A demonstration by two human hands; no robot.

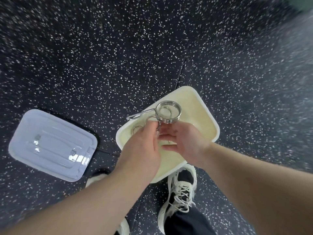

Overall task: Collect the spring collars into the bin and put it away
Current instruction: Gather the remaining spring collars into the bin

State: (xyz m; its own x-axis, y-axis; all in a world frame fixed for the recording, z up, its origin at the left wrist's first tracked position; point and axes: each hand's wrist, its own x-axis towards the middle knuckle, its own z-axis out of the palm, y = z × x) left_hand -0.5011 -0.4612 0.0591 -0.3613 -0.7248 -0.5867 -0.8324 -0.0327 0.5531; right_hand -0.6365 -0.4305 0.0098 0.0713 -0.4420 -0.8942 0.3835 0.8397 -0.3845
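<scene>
Both forearms reach forward and meet over the cream bin (208,116) on the floor. The left hand (144,146) curls its fingers (149,127) round the spring collars (176,114), held above the bin. The right hand (185,143) bends its fingers (169,133) beneath them; I cannot tell whether it grips them.

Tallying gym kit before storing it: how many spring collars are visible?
3. One collar raised over the bin; a second collar and third collar peek from behind the left hand. Hands may hide more.

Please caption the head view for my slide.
Over a cream plastic bin, the left hand and right hand hold shiny steel spring collars; a clear lid lies nearby.
</scene>
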